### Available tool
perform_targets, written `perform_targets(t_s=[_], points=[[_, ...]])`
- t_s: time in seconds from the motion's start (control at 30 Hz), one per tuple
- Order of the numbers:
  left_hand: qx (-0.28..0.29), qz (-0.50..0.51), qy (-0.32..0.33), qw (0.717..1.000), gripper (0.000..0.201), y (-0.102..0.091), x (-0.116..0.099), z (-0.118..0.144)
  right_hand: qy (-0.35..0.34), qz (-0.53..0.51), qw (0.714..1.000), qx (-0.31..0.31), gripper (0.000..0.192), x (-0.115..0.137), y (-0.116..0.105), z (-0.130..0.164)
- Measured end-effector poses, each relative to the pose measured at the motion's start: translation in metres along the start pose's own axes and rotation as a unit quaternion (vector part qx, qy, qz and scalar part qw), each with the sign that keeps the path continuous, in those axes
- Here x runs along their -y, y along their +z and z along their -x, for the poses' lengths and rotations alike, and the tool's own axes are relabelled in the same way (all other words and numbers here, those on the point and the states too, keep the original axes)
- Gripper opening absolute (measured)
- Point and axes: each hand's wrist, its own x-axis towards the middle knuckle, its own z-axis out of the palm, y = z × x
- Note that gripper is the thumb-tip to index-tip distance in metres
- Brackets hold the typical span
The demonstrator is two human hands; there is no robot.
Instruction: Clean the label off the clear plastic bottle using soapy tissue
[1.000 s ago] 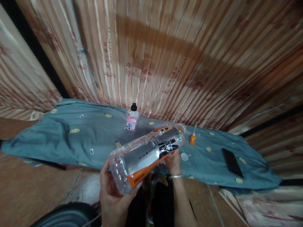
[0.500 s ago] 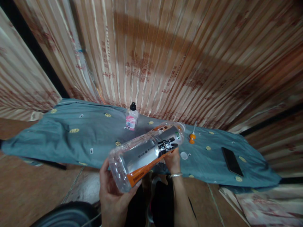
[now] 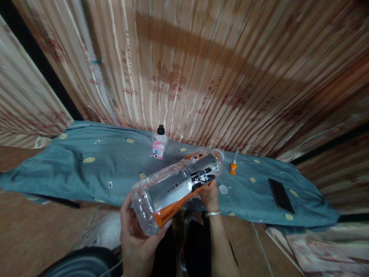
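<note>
Teal-clothed table (image 3: 121, 165) — left hand (image 3: 137, 242), right hand (image 3: 210, 197) holding tilted bottle (image 3: 175, 189).

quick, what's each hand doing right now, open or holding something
Left hand: closed on the base end of the large clear bottle.
Right hand: holding the same bottle farther up, grip partly hidden.

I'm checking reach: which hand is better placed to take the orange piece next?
Probably the right hand: it is nearer the neck of the large bottle and the orange piece, though its grip is hidden. The left hand grips the base, farther away.
</note>
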Motion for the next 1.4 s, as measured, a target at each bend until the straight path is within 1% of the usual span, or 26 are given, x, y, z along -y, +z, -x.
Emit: perform_targets(t_s=[0.17,0.27,0.37,0.47,0.53,0.73,0.87,1.1,1.23,1.4], points=[[0.008,-0.015,0.006,1.0,0.088,-0.0032,0.0011,-0.0018,0.011,-0.01,1.0,0.004,0.038,-0.0003,0.0026,0.0002],[0.007,-0.007,0.011,1.0,0.09,-0.0033,0.0022,-0.0028,0.015,-0.01,1.0,-0.004,0.04,-0.0004,0.0039,0.0007],[0.003,0.001,0.021,1.0,0.088,-0.001,0.0015,-0.0024,0.016,-0.021,1.0,0.006,0.042,0.0007,0.0032,0.0014],[-0.012,0.019,0.008,1.0,0.085,0.0023,-0.0009,-0.0006,0.027,-0.034,0.999,0.021,0.043,0.0026,0.0015,0.002],[-0.015,0.026,0.0,1.0,0.086,0.0033,-0.002,0.0004,0.028,-0.039,0.999,0.021,0.043,0.0036,0.0007,0.0019],[0.004,-0.002,0.003,1.0,0.089,-0.0002,-0.0006,-0.0001,0.021,-0.03,0.999,0.02,0.046,0.0033,0.0007,0.0003],[0.009,0.009,0.008,1.0,0.087,-0.0007,0.0,0.0,0.012,-0.027,0.999,0.025,0.05,0.0028,0.001,0.0004],[0.001,0.012,0.007,1.0,0.089,0.0028,-0.0019,0.0013,-0.011,-0.025,1.0,0.013,0.044,0.0004,0.0021,0.0004],[0.0,0.016,0.018,1.0,0.087,0.0024,-0.0017,0.0007,-0.008,-0.018,1.0,0.008,0.044,0.0008,0.0027,-0.0003],[0.003,0.007,0.012,1.0,0.085,0.0019,-0.0029,0.0006,0.004,-0.015,1.0,0.004,0.042,0.0021,0.003,0.0]])
